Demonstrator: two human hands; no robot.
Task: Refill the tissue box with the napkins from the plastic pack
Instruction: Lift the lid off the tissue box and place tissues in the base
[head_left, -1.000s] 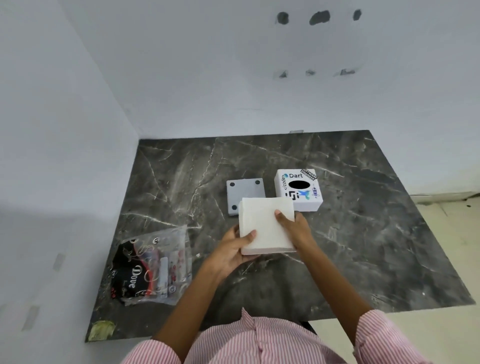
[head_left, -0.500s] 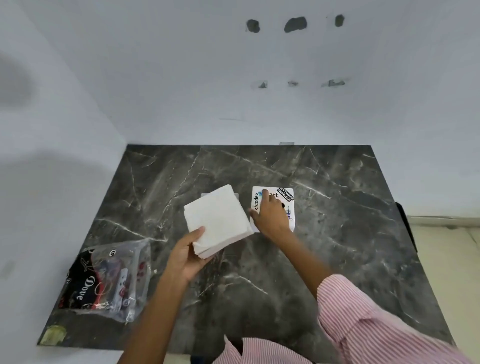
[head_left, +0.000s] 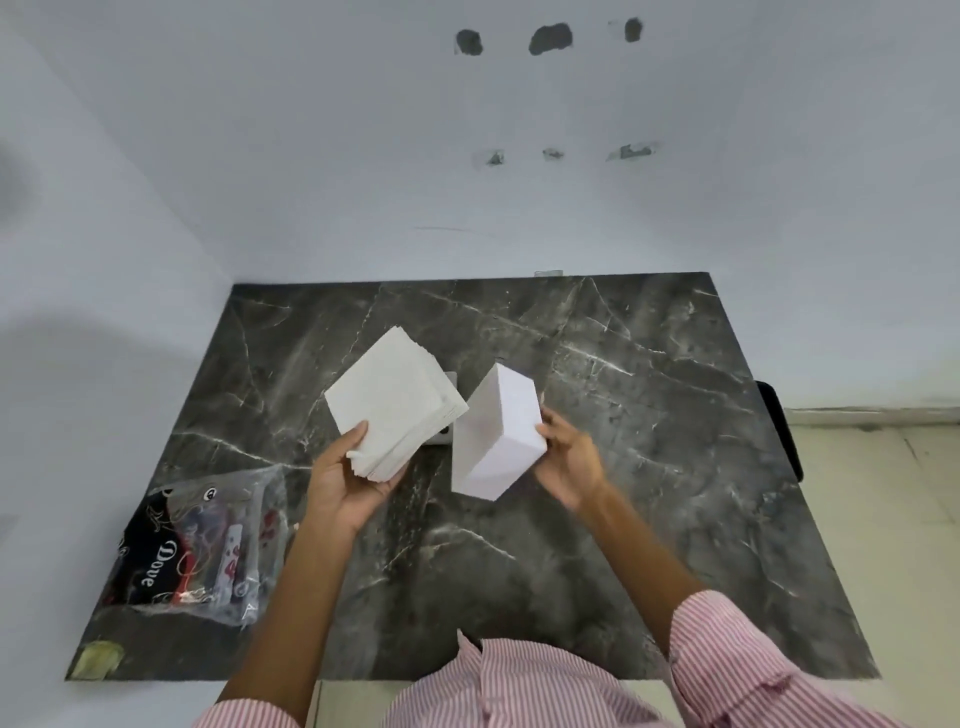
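My left hand (head_left: 345, 480) grips a thick stack of white napkins (head_left: 396, 408) by its near corner, lifted above the dark marble table (head_left: 649, 467). My right hand (head_left: 569, 457) holds the white tissue box (head_left: 496, 431) off the table, tilted so plain white sides face me; its printed top and opening are turned away. Stack and box sit side by side, a small gap between them. The grey base plate (head_left: 441, 436) of the box lies on the table, mostly hidden behind both. The clear plastic pack (head_left: 208, 545) with printed labels lies at the near left.
White walls close the table at the back and left. A yellowish scrap (head_left: 96, 660) lies at the near left corner. The table's right edge drops to a tiled floor, with a dark object (head_left: 779, 431) at that edge.
My right hand has let go of the napkins, taken the tissue box off the table and turned it over. My left hand has kept the napkin stack and raised it leftward.
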